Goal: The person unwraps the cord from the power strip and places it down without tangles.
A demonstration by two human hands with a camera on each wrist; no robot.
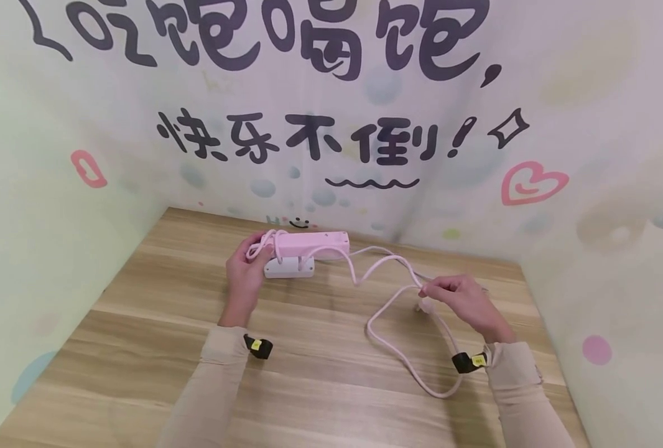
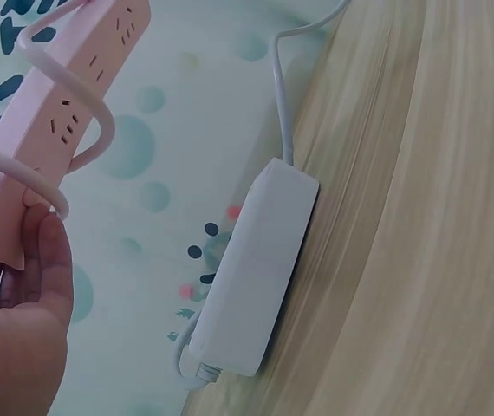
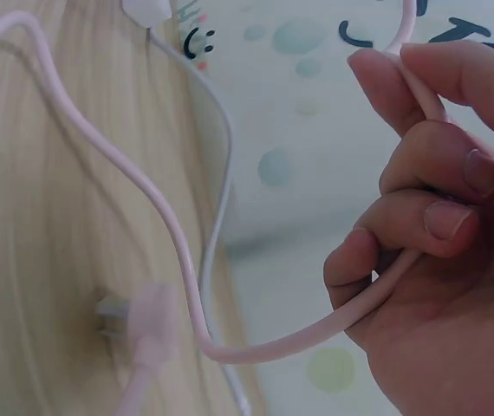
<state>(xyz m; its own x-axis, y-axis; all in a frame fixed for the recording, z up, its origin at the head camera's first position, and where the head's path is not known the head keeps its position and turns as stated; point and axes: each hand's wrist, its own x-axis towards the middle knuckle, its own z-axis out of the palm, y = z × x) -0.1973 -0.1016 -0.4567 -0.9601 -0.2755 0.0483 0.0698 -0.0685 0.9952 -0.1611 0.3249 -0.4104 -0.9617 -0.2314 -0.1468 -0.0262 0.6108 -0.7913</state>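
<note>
Beige sleeves [image 1: 205, 392]: reaching in from 7 o'clock and from between 4 and 5 o'clock of the head view, black wrist straps [image 1: 264, 352] sitting by both cuffs.
Left grip [image 1: 245, 267]: grasping the pink power strip [image 1: 311, 241] by its 9 o'clock end.
Strip's place: being held up toward 12 o'clock of the surface [image 1: 320, 404], near the wall [image 1: 287, 186], its sockets showing in the left wrist view.
Pink cord [image 3: 264, 353]: wrapping loosely round the strip's held end, then running across to the right grip [image 1: 464, 298].
Right grip: grasping the cord at 4 o'clock from the strip, its fingers curling over it.
Cord's loop: spreading toward 8 o'clock from the right grip.
Pink plug [image 1: 425, 305]: showing at 9 o'clock from the right grip, blurring in the right wrist view.
White box [image 2: 256, 269]: lying on the surface at 7 o'clock from the strip, a pale cable [image 2: 282, 100] leaving each end.
</note>
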